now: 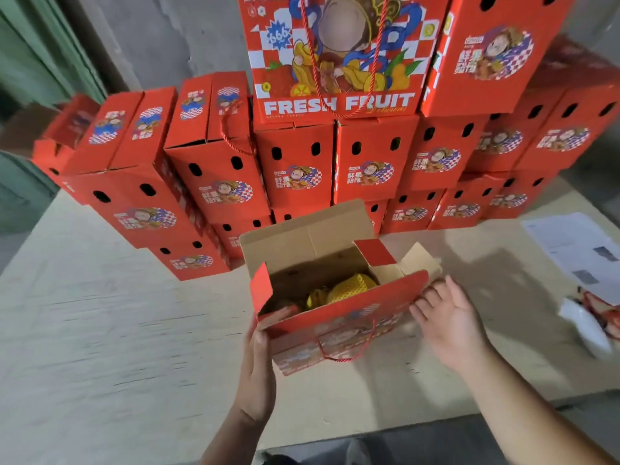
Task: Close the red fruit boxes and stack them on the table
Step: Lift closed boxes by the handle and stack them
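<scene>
Pale table [117, 330], stacked red boxes [214, 182], open box [335, 317], papers [577, 246]

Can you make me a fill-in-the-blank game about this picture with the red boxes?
1. The box in front of the hands has its flaps ____.
2. The fruit inside that box is wrapped in ____ netting.
3. The big words on the top box of the stack say FRESH ____.
4. The left hand touches the box's near ____ corner, while the right hand is open by the other end.

Missing words: open; yellow; FRUIT; left
</scene>
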